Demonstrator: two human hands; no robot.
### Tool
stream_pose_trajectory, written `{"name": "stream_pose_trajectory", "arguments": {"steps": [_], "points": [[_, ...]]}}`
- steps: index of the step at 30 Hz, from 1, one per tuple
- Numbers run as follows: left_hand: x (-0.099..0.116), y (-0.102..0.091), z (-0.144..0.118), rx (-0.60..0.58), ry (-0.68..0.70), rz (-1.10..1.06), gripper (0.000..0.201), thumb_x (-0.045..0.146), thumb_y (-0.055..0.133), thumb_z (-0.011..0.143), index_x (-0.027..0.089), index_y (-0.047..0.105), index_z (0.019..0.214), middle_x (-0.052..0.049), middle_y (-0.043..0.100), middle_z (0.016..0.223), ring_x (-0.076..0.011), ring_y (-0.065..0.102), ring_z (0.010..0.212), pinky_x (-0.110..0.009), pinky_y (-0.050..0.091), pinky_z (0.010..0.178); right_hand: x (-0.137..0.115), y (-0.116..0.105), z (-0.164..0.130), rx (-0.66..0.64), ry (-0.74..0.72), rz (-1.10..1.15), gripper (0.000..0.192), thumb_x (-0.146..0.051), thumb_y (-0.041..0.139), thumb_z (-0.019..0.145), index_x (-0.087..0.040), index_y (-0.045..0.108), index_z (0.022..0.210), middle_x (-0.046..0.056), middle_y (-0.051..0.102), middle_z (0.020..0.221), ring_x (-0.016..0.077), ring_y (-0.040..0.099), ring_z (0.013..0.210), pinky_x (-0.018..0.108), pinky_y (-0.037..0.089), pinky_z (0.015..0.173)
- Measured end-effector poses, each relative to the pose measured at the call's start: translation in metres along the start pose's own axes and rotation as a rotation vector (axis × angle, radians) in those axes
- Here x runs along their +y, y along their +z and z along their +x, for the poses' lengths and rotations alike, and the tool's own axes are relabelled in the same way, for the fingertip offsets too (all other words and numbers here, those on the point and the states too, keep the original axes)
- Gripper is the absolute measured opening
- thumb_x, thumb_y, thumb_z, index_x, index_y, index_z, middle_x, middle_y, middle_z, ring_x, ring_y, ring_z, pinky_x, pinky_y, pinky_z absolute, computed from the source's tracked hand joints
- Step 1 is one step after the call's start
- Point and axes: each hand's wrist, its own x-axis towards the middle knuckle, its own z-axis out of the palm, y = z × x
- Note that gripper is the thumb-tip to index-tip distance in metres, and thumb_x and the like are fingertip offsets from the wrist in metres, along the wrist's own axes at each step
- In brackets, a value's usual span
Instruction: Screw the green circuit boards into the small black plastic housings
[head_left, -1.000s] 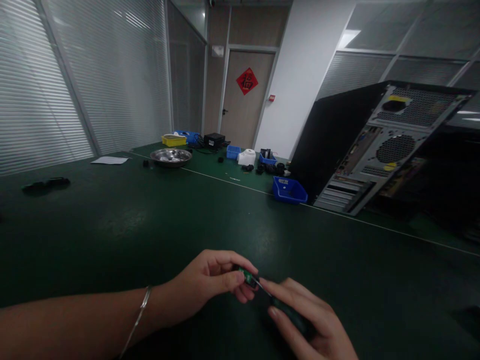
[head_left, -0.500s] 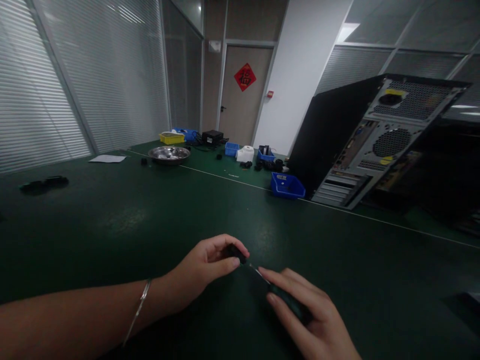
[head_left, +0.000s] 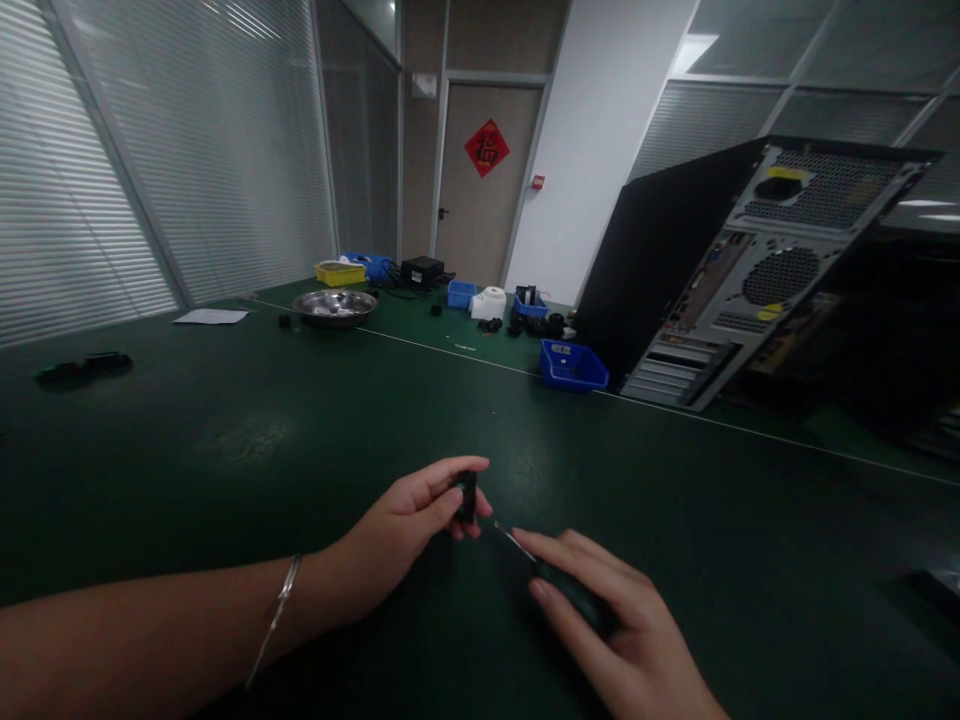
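Between the thumb and fingers of my left hand (head_left: 416, 505) is a small dark rectangular part (head_left: 468, 497) with a hint of green on it; its exact kind I cannot make out. My right hand (head_left: 619, 610) is closed round the dark handle of a screwdriver (head_left: 517, 545). The thin metal shaft points up and left, its tip just short of the small part and apart from it. Both hands are above the green tabletop (head_left: 360, 410).
A blue bin (head_left: 574, 366) stands before a tilted-looking computer tower (head_left: 675, 270) on the right. Farther back are a metal bowl (head_left: 335, 308), a yellow basket (head_left: 340, 274) and a white housing (head_left: 489, 302). Dark pieces (head_left: 84, 368) and a paper sheet (head_left: 211, 316) lie left.
My left hand has turned the small dark part more upright, its fingers shifting around it. The screwdriver tip now sits slightly away from the part; my right hand has barely moved.
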Motion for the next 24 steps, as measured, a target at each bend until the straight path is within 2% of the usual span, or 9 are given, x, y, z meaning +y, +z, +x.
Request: {"name": "stream_pose_trajectory", "arguments": {"steps": [5,10,14,18,21,24], "points": [[0.0011,0.0020,-0.0013,0.064,-0.021,-0.023,0.042,0.026,0.044,0.094,0.012,0.048,0.133,-0.004,0.058,0.086,-0.0154,0.049,0.075,-0.032,0.036,0.072,0.0023,0.0016,-0.0024,0.029,-0.003,-0.032,0.030,-0.029,0.060,0.090,-0.026,0.066,0.120,0.004,0.075,0.096,0.0201,0.070,0.087,0.022,0.057,0.068],[0.0021,-0.0013,-0.0011,0.100,-0.006,-0.029,0.037,0.030,0.045,0.093,0.013,0.056,0.125,-0.003,0.055,0.082,-0.0157,0.046,0.074,-0.031,0.034,0.070,0.0017,0.0015,-0.0016,0.035,-0.009,-0.039,0.029,-0.030,0.061,0.090,-0.027,0.067,0.119,0.004,0.076,0.097,0.0207,0.071,0.089,0.022,0.058,0.069],[0.0024,-0.0025,-0.0010,0.084,0.009,0.021,0.035,0.033,0.045,0.093,0.015,0.058,0.121,-0.002,0.054,0.078,-0.0152,0.045,0.071,-0.030,0.033,0.068,0.0020,0.0018,-0.0003,0.029,-0.009,-0.023,0.029,-0.030,0.060,0.091,-0.027,0.066,0.119,0.004,0.076,0.098,0.0206,0.070,0.087,0.023,0.057,0.066],[0.0022,-0.0004,-0.0026,0.031,-0.010,0.022,0.034,0.033,0.044,0.094,0.016,0.059,0.119,-0.001,0.054,0.077,-0.0142,0.045,0.070,-0.029,0.033,0.066,0.0029,0.0019,-0.0023,0.008,0.008,-0.022,0.030,-0.029,0.060,0.091,-0.027,0.065,0.120,0.004,0.075,0.097,0.0207,0.070,0.087,0.023,0.056,0.065],[0.0003,0.0009,-0.0033,-0.084,-0.067,-0.008,0.032,0.034,0.046,0.094,0.016,0.058,0.117,-0.001,0.054,0.076,-0.0138,0.047,0.069,-0.028,0.035,0.066,0.0034,0.0016,-0.0035,0.001,0.012,-0.014,0.031,-0.029,0.060,0.091,-0.027,0.065,0.121,0.004,0.074,0.094,0.0213,0.069,0.089,0.024,0.056,0.066],[-0.0009,0.0019,-0.0040,-0.183,-0.083,-0.015,0.029,0.035,0.049,0.093,0.016,0.053,0.116,-0.003,0.060,0.082,-0.0140,0.051,0.071,-0.029,0.039,0.069,0.0028,0.0014,-0.0031,-0.012,0.020,0.009,0.031,-0.027,0.059,0.091,-0.028,0.064,0.121,0.003,0.074,0.094,0.0207,0.068,0.089,0.024,0.055,0.067]]}}
